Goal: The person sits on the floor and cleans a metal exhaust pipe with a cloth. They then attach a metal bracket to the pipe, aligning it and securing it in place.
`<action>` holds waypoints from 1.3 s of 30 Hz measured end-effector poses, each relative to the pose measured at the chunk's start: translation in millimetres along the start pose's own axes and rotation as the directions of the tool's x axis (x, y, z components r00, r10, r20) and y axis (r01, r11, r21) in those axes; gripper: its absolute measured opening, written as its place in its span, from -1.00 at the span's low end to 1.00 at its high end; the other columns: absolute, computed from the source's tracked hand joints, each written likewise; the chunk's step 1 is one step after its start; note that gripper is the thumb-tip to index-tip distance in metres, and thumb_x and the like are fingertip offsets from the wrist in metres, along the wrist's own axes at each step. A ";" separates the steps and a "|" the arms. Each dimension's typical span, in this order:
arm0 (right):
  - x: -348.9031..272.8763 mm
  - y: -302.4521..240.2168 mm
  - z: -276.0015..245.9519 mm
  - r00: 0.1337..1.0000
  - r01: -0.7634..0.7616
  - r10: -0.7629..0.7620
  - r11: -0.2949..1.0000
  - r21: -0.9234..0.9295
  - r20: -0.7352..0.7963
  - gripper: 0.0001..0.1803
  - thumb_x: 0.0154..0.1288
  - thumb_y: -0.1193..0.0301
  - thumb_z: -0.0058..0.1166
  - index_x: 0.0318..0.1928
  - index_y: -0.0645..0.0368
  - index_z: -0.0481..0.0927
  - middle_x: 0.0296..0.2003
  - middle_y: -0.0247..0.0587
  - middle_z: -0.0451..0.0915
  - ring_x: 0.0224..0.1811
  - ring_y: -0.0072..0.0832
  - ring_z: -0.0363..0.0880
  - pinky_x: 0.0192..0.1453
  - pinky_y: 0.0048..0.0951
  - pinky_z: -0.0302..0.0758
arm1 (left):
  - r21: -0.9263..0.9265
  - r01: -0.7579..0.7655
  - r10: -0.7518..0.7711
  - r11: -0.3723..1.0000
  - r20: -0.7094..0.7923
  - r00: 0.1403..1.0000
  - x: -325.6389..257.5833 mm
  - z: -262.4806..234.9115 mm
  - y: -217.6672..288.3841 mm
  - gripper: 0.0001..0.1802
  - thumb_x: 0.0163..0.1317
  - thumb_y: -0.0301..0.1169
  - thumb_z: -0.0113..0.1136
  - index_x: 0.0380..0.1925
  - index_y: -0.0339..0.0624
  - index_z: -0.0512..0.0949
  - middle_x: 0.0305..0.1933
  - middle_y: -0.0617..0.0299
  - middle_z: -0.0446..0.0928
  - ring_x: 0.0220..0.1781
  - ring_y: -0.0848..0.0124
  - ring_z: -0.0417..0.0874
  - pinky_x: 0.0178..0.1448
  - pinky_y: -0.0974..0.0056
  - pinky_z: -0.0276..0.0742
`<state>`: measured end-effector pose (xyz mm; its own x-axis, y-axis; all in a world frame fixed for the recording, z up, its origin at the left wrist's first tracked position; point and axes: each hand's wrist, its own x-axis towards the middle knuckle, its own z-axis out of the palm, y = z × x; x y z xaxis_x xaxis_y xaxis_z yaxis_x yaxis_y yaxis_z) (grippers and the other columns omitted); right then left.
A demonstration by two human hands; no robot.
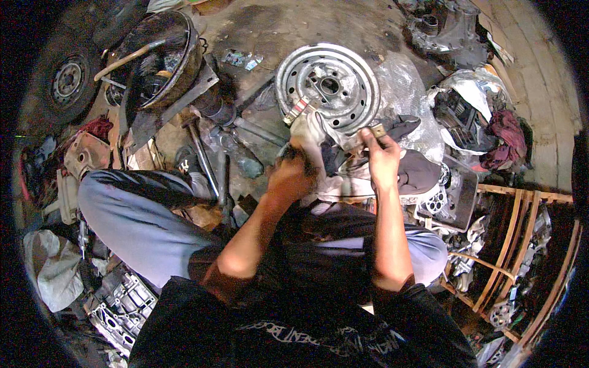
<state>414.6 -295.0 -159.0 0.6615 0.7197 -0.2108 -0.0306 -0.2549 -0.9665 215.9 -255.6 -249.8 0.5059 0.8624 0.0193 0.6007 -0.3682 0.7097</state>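
The left hand (291, 175) is closed around a dirty white rag (313, 138), blurred, pressing it against a small metal part (362, 140). The right hand (381, 161) pinches that part between thumb and fingers, just below the rim (328, 83), a steel wheel lying flat on the floor (288, 24). Part and rag sit over a grey cloth (417, 172) at the knees. 1 tyre (67, 80) lies at the floor's far left edge.
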 end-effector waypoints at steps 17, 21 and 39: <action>-4.9 -1.2 12.0 0.928 -0.179 0.135 0.979 0.097 0.348 -0.61 0.39 0.17 0.17 -0.07 0.30 0.65 -0.34 -0.27 0.68 -0.39 -0.57 0.62 -0.31 -0.56 0.53 | -0.366 0.007 -0.033 0.930 -0.064 0.997 16.4 -30.0 42.5 -0.77 0.25 -0.31 0.31 -0.27 -0.29 0.65 -0.23 0.02 0.68 -0.27 0.13 0.72 -0.05 0.12 0.60; -2.6 -18.7 17.1 0.947 -0.090 0.064 0.993 0.070 0.316 -0.64 0.42 0.21 0.13 -0.12 0.32 0.63 -0.30 -0.18 0.68 -0.36 -0.47 0.67 -0.26 -0.45 0.60 | -0.309 -0.124 0.098 0.943 -0.097 0.990 21.7 -58.3 61.9 -0.74 0.33 -0.28 0.19 -0.16 -0.23 0.68 -0.18 -0.02 0.67 -0.11 0.02 0.68 0.06 0.09 0.55; -23.1 -40.4 173.9 0.728 0.032 -0.014 0.999 -0.014 0.685 -0.65 0.47 0.23 0.06 -0.03 0.30 0.60 -0.25 -0.24 0.65 -0.24 -0.52 0.61 -0.20 -0.48 0.54 | -0.161 -0.205 0.074 0.965 -0.583 0.809 -74.5 -351.4 -12.4 -0.80 0.31 -0.52 0.12 -0.14 -0.28 0.68 -0.17 0.03 0.72 -0.12 0.23 0.75 0.02 0.22 0.60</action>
<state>270.2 -189.0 -140.6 -0.0312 0.9702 -0.2403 0.0010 -0.2404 -0.9707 -46.8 -193.2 -12.5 0.0933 0.8729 0.4788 0.3766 -0.4761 0.7946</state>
